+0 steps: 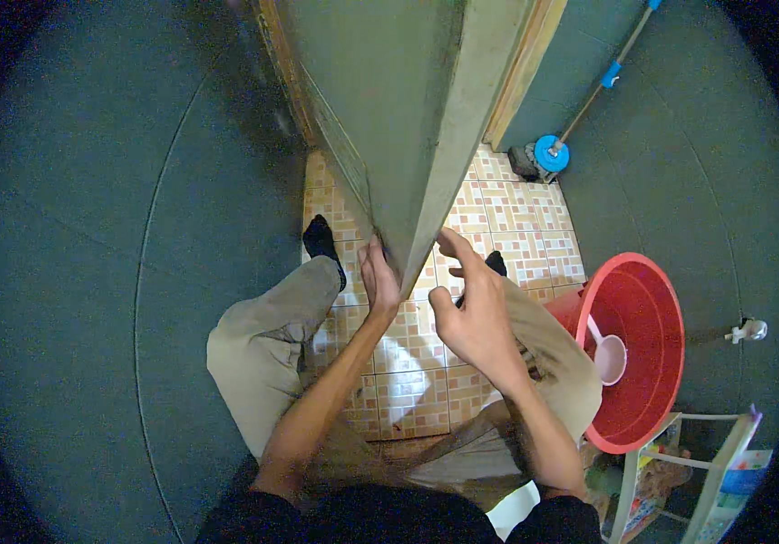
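A grey-green door (399, 109) stands edge-on in front of me, its lower end between my two hands. Flat against its left face lies my left hand (380, 283), fingers stretched out and partly hidden by the door. My right hand (476, 313) is at the right side, thumb and fingers apart and bent, the fingertips at or close to the door's edge strip (453, 163). Whether those fingertips touch it I cannot tell. Neither hand shows anything held.
Right of my knee stands a red tub (593, 290) with a pale pink dipper (610, 360) inside. A mop (551, 154) leans in the far right corner. There is a wall tap (748, 331), a white rack (725, 471) with packets, and patterned floor tiles (535, 218).
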The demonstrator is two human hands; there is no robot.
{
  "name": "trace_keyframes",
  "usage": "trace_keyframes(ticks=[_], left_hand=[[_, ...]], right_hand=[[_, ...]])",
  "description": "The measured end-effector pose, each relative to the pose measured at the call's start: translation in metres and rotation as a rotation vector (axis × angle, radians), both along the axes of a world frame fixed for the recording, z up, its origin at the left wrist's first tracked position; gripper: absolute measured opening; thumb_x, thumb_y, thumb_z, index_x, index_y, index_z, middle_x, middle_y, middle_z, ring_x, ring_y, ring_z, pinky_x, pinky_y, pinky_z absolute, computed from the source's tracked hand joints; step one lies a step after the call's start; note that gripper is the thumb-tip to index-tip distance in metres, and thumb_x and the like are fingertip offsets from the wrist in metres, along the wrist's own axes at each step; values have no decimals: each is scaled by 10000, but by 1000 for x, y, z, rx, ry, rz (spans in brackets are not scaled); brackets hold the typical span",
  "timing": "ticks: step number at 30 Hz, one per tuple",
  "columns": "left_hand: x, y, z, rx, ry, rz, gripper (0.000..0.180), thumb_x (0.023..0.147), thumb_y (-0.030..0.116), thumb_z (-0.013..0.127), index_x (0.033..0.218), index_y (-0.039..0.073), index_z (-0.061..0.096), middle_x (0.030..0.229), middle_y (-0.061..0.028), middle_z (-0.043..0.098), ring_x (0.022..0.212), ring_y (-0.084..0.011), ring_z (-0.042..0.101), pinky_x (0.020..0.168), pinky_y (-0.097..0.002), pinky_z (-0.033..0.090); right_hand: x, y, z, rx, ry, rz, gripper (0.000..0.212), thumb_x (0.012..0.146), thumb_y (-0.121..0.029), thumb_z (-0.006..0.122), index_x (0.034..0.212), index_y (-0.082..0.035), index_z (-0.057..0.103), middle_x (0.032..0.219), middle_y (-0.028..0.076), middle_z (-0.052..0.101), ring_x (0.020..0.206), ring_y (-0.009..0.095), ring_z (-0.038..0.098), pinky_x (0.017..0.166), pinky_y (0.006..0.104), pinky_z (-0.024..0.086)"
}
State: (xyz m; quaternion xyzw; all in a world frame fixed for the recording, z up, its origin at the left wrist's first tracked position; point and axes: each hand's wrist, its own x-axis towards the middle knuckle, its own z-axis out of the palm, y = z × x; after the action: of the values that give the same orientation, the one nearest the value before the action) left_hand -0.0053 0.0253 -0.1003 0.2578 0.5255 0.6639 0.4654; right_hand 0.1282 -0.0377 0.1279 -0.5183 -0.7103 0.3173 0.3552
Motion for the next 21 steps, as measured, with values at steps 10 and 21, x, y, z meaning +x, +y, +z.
trace_keyframes(ticks=[10, 21], left_hand=[[11, -20, 75, 297, 604, 72, 571, 1077, 298, 300, 1463, -102, 433, 1410, -272, 434, 1342, -394, 425, 1145, -440, 303], [6, -18, 85, 210, 464, 48, 602, 1062, 295, 291, 1521, -89, 362, 1467, -285, 375, 1377, -414, 394, 1170, -452, 278]], right_hand=[[5, 14, -23, -159, 387, -94, 555, 813, -59, 598, 1349, 6, 472, 1255, 241, 647, 1158, 369, 633, 995, 413, 507], [5, 18, -27, -111, 124, -13, 552, 799, -59, 607, 1323, -24, 436, 1473, 276, 428, 1432, 433, 385, 1130, 508, 391]])
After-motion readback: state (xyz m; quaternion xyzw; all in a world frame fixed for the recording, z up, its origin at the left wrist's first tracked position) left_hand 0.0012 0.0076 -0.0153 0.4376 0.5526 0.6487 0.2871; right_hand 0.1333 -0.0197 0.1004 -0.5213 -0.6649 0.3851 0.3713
